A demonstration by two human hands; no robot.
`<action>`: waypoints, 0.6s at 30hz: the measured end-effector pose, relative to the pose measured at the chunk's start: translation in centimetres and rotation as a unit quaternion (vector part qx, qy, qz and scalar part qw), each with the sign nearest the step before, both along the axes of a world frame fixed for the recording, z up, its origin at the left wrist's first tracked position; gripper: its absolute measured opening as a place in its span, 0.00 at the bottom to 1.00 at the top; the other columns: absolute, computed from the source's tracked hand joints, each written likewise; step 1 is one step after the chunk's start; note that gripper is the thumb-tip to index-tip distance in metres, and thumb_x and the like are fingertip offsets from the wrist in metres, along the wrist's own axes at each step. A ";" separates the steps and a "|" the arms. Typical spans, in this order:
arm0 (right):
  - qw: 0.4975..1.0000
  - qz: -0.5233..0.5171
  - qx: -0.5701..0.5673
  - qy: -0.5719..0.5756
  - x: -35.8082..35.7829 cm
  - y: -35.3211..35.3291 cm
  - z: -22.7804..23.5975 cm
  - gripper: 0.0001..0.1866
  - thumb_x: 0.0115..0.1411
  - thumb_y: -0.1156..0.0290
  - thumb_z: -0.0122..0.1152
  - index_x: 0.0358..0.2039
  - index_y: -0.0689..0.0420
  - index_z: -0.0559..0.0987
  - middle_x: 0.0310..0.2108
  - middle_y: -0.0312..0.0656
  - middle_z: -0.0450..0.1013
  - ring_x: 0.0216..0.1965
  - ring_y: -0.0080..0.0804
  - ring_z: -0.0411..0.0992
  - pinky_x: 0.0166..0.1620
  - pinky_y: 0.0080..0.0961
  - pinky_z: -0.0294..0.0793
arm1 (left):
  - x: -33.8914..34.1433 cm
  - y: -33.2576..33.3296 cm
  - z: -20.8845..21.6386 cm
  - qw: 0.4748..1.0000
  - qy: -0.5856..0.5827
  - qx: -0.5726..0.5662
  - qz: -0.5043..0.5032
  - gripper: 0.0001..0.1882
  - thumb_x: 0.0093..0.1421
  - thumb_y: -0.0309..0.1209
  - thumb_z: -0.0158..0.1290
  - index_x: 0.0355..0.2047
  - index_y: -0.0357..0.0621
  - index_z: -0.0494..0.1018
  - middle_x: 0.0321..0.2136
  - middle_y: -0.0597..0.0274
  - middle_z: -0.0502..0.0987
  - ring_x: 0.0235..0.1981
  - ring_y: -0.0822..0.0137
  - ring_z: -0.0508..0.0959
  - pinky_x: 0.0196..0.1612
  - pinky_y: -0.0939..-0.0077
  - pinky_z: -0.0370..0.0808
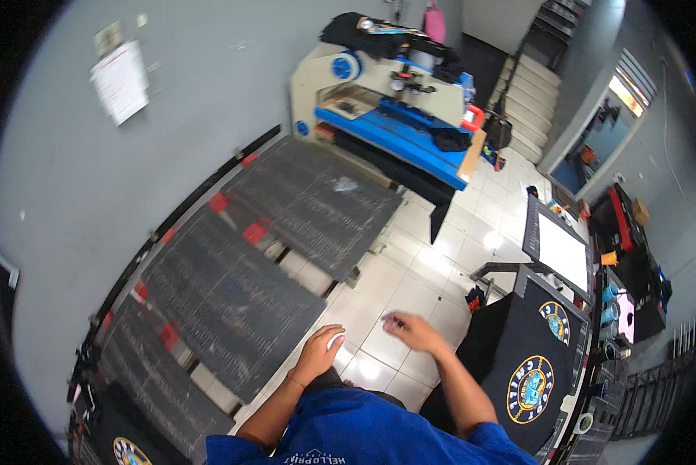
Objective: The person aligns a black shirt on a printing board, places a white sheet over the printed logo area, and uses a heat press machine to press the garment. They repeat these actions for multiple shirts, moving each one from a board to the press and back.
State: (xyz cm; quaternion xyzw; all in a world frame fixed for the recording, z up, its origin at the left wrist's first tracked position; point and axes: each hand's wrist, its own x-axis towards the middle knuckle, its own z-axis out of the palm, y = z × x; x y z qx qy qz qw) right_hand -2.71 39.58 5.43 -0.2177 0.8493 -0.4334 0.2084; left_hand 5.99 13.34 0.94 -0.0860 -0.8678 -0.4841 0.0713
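My left hand point(319, 353) hangs in front of me over the tiled floor, near the corner of a dark grey flat board point(232, 287). Its fingers are loosely bent, with the thumb apart, and nothing shows in it. My right hand point(416, 332) is out over the floor too, its fingers slightly curled and apart. A small dark patch by its fingertips is too blurred to make out. Right of that arm, a black T-shirt point(484, 372) with round yellow-and-blue prints lies over a board. Neither hand touches a board or shirt.
More dark boards point(317, 201) with red-marked arms line the left wall. A large blue-and-cream press point(394, 132) stands at the back, black cloth on top. Another printed black shirt point(131, 446) lies at lower left. A board with a white sheet point(563, 252) and stairs point(530, 101) are to the right.
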 end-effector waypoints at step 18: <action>0.777 -0.141 0.123 0.601 -56.7 17.3 13.1 0.09 0.62 0.66 0.52 0.34 0.58 0.74 0.40 0.46 0.71 0.47 0.46 0.68 0.53 0.42 0.64 | -39.8 16.2 -0.4 0.975 -0.148 0.021 -0.163 0.17 0.66 0.37 0.49 0.48 0.38 0.74 0.45 0.47 0.78 0.44 0.52 0.79 0.48 0.64 0.75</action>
